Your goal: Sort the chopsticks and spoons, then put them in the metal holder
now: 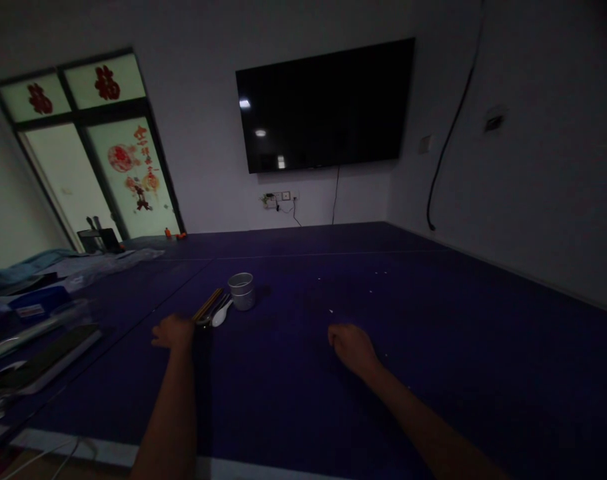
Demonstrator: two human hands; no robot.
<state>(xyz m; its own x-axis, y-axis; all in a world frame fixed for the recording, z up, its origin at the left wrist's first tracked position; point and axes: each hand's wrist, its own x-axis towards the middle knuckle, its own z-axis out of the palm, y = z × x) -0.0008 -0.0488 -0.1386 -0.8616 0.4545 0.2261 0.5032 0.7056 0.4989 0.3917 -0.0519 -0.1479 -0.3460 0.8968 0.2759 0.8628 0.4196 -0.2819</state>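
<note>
A grey cup (pixel 242 293) stands upright on the purple table. Against its left side lies a white spoon (pixel 222 315), bowl toward me. Left of the spoon, a few thin yellow-brown sticks (pixel 208 305) and darker slim utensils lie close together; dim light hides their exact kind. My left hand (pixel 173 331) is at the near end of the sticks, with fingers partly apart and pointing left; whether it touches them is unclear. Well to the right of the cup, my right hand (pixel 352 347) rests low over the table as a fist, with nothing visible sticking out.
Small white bits (pixel 331 311) are scattered beyond my right hand. On the left are a long dark-topped case (pixel 48 360), a blue container (pixel 39 302) and plastic wrapping (pixel 108 261). Small orange items (pixel 176 235) sit at the far edge. A television (pixel 328 107) hangs on the wall.
</note>
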